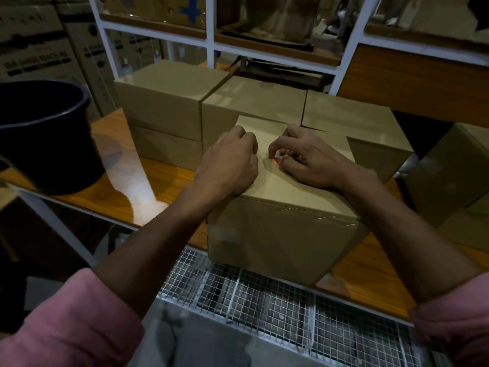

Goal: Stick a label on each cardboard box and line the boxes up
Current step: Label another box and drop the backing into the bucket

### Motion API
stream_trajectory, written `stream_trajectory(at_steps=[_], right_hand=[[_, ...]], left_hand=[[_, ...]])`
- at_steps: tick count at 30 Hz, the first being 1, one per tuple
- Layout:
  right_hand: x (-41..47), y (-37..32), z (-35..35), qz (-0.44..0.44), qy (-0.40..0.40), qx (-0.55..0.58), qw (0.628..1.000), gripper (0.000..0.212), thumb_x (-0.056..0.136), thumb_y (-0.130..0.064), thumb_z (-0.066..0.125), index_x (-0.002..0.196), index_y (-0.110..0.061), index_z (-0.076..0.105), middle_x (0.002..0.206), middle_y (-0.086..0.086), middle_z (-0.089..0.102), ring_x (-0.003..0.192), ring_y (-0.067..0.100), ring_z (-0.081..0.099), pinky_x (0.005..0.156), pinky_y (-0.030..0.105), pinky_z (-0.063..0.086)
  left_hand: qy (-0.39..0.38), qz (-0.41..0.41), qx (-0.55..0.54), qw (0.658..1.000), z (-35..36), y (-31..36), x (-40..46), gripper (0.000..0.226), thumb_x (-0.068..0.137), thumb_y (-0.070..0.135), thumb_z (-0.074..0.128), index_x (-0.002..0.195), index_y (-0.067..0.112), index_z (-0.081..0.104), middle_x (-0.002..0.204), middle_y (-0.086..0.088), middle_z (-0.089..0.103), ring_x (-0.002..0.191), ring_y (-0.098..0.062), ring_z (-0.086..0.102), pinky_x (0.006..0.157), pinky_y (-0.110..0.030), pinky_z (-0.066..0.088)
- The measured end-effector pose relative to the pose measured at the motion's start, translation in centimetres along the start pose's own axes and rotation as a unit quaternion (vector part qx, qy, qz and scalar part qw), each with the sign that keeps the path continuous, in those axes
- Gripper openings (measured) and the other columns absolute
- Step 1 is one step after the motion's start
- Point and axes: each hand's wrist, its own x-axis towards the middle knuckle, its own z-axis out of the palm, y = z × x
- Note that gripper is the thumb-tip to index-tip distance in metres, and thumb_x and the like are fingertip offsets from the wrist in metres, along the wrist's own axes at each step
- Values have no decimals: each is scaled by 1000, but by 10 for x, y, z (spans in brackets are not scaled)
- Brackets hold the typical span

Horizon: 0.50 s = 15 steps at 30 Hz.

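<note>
A stapled cardboard box (pixel 280 234) stands at the front edge of the wooden table (pixel 111 186), and both my hands are on its top. My left hand (pixel 227 165) rests there with curled fingers; what they hold is hidden. My right hand (pixel 304 160) pinches a small label (pixel 276 157) with a reddish edge between thumb and fingertips, right on the box top. Behind it stand more plain boxes: a stacked pair at the left (pixel 164 102), one in the middle (pixel 254 102) and one at the right (pixel 370 133).
A large dark bucket (pixel 45 136) sits on the table's left end. Another cardboard box (pixel 455 170) stands at the far right. A white shelf frame (pixel 211 30) rises behind the boxes. Wire mesh trays (pixel 251 295) lie below the table's front edge.
</note>
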Motion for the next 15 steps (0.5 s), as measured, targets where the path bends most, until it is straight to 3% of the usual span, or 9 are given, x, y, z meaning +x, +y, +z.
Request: stream_trajectory(at_steps=[5,9,11,15], right_hand=[[3,0,3,-1,2,-1,1000,26,91,-32,47,107,-20,64,100,4,49,90,16,45,77,36,43],[1,1,4,-14,25,-12,1000,14,92,-26,52,97,-15,60,96,4,50,86,16,45,77,38,45],[0,2,5,-11,31,1,999,13,92,-25,54,102,-17,57,97,2,51,88,15,46,80,37,45],[-1,1,3,-3,14,22,1000,34,94,-33,47,122,-25,63,101,2,49,93,15,47,82,33,42]], left_hand=[[-1,-1,1,1000,0,0,0,27,99,25,46,118,16,63,123,-2,53,112,-22,53,91,-45,49],[1,1,-1,1000,1,-1,1,26,98,24,46,116,16,63,123,-2,54,112,-23,53,88,-42,48],[2,0,-1,1000,2,-2,2,26,98,24,47,116,16,63,122,-2,53,112,-22,53,87,-40,47],[5,4,-6,1000,2,-1,1,26,98,24,47,117,16,64,124,-2,54,112,-21,53,90,-41,48]])
